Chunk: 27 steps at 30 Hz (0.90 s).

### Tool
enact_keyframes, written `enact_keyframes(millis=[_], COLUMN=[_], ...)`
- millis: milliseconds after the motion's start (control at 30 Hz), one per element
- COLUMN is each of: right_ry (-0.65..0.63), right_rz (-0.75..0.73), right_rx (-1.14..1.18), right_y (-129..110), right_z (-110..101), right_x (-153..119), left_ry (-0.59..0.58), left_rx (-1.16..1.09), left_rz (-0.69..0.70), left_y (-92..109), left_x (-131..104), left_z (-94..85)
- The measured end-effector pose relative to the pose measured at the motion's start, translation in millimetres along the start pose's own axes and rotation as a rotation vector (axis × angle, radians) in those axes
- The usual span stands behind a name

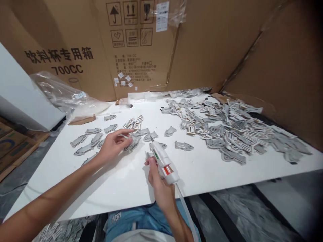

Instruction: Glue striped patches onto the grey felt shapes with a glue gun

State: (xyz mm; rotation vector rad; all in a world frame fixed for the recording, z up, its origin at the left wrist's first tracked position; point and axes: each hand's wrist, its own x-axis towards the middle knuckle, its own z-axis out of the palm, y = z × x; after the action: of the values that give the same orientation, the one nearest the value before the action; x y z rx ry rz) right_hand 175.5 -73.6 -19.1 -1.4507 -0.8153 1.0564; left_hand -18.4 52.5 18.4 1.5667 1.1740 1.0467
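In the middle of the head view, my left hand (112, 144) is closed in a pinch on a small grey arch-shaped piece (133, 142), held just over the white table. My right hand (160, 188) grips a white hot glue gun (160, 155) by its handle. The gun's dark nozzle points up and to the left, a short way right of the held piece. Orange-red shows at the gun's rear, where a pale glue stick or cord trails down. Between and beyond my hands lie more grey pieces, including a loose one (183, 146) to the right.
A large heap of grey and white pieces (232, 131) covers the right side of the white table (202, 176). Several pieces lie left of my hand. Cardboard walls (202, 50) enclose the back and right. A clear plastic bag (58, 90) lies at the back left.
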Motion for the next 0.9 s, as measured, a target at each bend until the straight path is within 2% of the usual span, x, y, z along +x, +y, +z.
enact_keyframes(millis=[100,167,267,367,467,533,600,700,800,900], right_ry=[-0.082,-0.048,-0.010,0.022,0.010,-0.001,-0.003,-0.015,-0.031,-0.028], right_rz=[0.038,0.006,-0.038,-0.069,-0.054,-0.037,-0.031,-0.035,-0.008,0.023], right_rx=[0.068,0.146,0.272,0.339,0.331,0.312,0.299,0.293,0.302,0.298], right_y=[0.6,0.1,-1.6,-5.1,-9.2,-11.1,-12.0,-12.1,-11.2,-10.0], right_z=[-1.5,-0.7,-0.2,-3.4,-7.6,-9.4,-9.9,-9.3,-7.7,-6.2], right_x=[2.5,2.5,0.7,-1.4,-2.3,-2.1,-1.6,-0.8,-0.9,-1.0], left_ry=[-0.033,-0.027,-0.063,-0.106,-0.118,-0.096,-0.051,0.051,0.123,0.102], left_rx=[0.122,0.223,0.279,0.323,0.381,0.440,0.509,0.609,0.674,0.663], left_rz=[0.119,0.213,0.220,0.191,0.198,0.225,0.253,0.251,0.188,0.137], left_y=[9.8,12.3,8.3,1.0,-0.8,2.2,5.7,4.2,-8.7,-24.1], left_x=[43.3,76.8,118.4,136.6,133.9,127.8,123.2,121.6,122.3,119.8], left_z=[25.7,52.9,100.1,140.5,157.8,151.3,130.0,78.5,24.4,-10.8])
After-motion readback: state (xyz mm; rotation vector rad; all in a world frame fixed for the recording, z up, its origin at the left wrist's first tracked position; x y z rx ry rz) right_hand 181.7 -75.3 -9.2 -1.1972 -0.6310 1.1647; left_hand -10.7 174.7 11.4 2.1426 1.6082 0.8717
